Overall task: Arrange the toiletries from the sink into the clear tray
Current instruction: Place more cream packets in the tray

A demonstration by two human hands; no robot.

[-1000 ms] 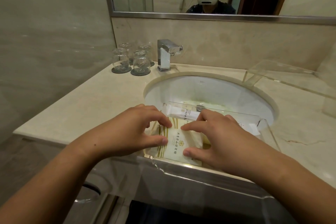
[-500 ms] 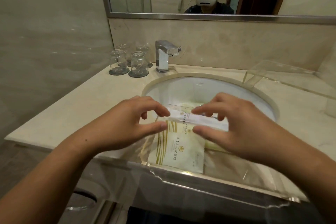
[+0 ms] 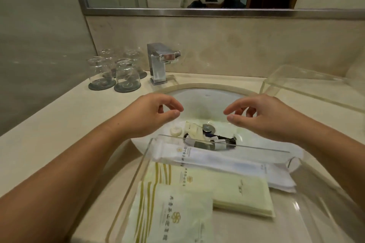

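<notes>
A clear tray [image 3: 126, 193] rests across the near rim of the sink [image 3: 207, 94]. Inside it lie a long white packet [image 3: 227, 161], a pale yellow packet [image 3: 246, 191] and a white packet with gold stripes [image 3: 173, 213]. Down in the basin by the drain sit a small round white item [image 3: 175, 131], a small white packet [image 3: 192, 128] and a dark wrapped item [image 3: 219, 141]. My left hand [image 3: 150, 114] and my right hand [image 3: 262, 116] hover above the basin, empty, fingers loosely curled and apart.
A chrome tap [image 3: 160, 61] stands behind the basin. Several upturned glasses on dark coasters [image 3: 126, 74] stand at the back left of the counter. A second clear tray [image 3: 308, 85] sits at the back right. A mirror hangs above.
Both hands have let go of the long white packet, which now lies in the tray, and have lifted up over the basin. The view has moved closer.
</notes>
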